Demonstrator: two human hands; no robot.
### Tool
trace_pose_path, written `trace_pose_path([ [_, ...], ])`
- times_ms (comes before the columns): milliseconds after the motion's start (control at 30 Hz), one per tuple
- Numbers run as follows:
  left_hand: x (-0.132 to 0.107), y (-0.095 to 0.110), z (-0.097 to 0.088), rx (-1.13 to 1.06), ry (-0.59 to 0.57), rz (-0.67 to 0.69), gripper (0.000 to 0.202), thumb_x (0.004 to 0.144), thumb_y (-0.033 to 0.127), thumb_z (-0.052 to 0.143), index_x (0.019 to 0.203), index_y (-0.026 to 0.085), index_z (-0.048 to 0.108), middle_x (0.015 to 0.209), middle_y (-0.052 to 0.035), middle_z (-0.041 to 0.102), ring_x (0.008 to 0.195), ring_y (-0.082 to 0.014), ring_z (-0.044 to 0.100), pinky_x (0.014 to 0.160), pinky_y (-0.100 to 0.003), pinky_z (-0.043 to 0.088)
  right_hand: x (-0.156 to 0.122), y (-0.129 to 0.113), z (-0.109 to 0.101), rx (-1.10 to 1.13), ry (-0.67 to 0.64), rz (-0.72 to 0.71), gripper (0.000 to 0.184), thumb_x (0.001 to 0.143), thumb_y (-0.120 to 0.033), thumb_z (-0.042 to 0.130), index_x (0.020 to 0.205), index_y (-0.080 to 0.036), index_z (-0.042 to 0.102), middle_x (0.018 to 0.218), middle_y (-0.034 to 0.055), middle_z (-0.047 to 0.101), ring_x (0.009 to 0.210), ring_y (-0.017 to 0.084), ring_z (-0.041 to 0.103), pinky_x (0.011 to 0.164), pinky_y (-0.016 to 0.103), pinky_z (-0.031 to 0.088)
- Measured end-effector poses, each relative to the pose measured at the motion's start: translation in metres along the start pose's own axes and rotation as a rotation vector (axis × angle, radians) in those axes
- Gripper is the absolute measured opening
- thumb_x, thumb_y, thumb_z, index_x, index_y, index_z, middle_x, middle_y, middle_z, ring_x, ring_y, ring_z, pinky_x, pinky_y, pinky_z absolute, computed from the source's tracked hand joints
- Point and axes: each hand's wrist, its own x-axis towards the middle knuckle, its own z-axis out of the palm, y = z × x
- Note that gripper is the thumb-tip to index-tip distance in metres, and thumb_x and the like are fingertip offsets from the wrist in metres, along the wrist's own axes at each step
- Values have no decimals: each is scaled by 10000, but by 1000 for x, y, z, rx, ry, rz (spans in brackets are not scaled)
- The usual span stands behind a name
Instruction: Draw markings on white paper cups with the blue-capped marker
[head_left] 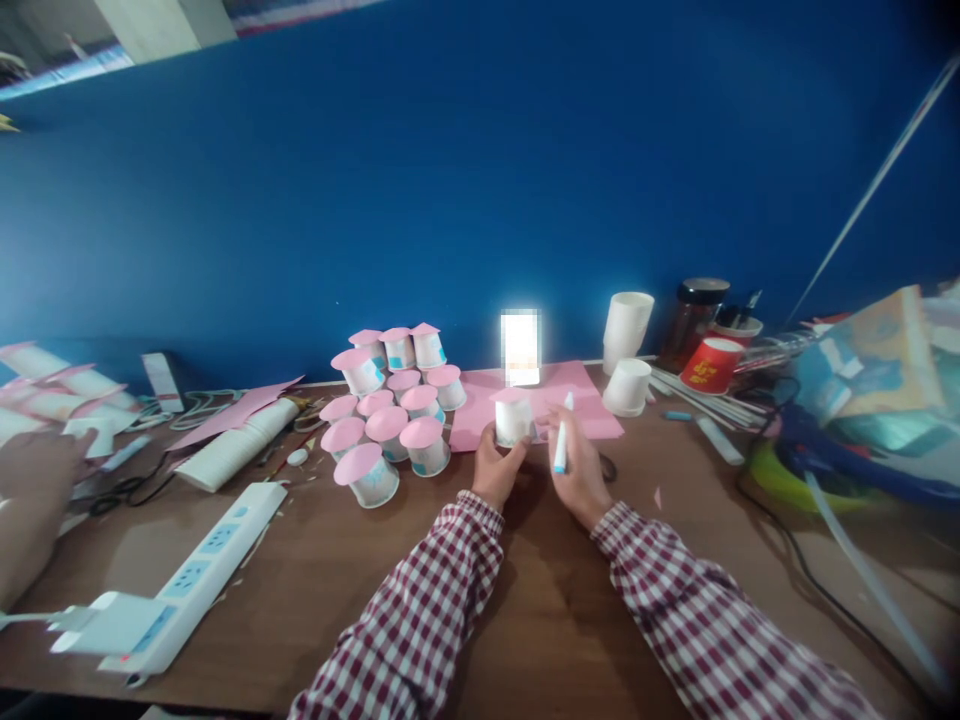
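My left hand (498, 470) is closed round the lower side of a white paper cup (514, 420), which stands upside down with a pale pink top. In my right hand (577, 470) is a white marker (562, 445) with a blue end pointing down, held just right of the cup. Pink paper (585, 395) lies flat behind both hands. To the left, several paper cups with pink paper roofs (388, 422) stand close together, some bearing blue marks. A plain upturned white cup (628, 387) sits to the right, before a stack of white cups (626, 330).
A power strip (202, 565) with a plugged-in adapter lies at front left, near another person's hand (37, 490). Rolled white cups (240, 445) lie behind it. At right are a red cup (711, 366), a dark-lidded jar (694, 315) and a cluttered blue-rimmed basin (847, 460). A blue partition (450, 180) closes the back.
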Motion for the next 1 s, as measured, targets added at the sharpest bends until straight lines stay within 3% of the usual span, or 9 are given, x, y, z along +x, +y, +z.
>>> trace_pose_path([
  [133, 1, -1, -1, -17, 0, -12, 488, 645, 368, 719, 1051, 146, 562, 940, -86, 642, 777, -165, 603, 715, -278, 482, 0, -5, -5, -8, 71, 44, 345, 919, -341, 357, 1215, -195, 460, 1065, 104, 593, 971, 221, 580, 874, 406, 475],
  [300, 2, -6, 0, -61, -52, -10, 513, 671, 378, 697, 1088, 137, 520, 901, -80, 640, 731, -156, 605, 688, -283, 490, -5, -8, -12, 1, 125, -59, 335, 914, -346, 367, 1186, -207, 506, 1038, 101, 607, 949, 222, 585, 866, 404, 475],
  [567, 1, -5, 2, 18, 60, 15, 606, 621, 398, 739, 1108, 141, 486, 1020, -112, 612, 868, -181, 597, 769, -299, 483, -3, -10, -3, 12, 33, 26, 309, 918, -298, 373, 1196, -198, 464, 1012, 90, 639, 909, 204, 619, 790, 351, 507],
  [733, -1, 3, 4, -46, -18, 32, 583, 644, 379, 726, 1119, 131, 496, 1061, -127, 609, 897, -187, 599, 779, -298, 486, -3, -7, -2, 8, -17, 19, 305, 911, -284, 389, 1197, -203, 454, 1051, 86, 635, 943, 197, 618, 811, 337, 506],
  [1000, -7, 16, 4, -272, -113, -34, 392, 783, 360, 572, 1133, 185, 544, 1121, -88, 593, 971, -190, 573, 771, -294, 498, -1, -2, -4, -32, 53, 52, 312, 900, -300, 409, 1179, -176, 470, 1055, 111, 633, 962, 209, 611, 823, 367, 498],
])
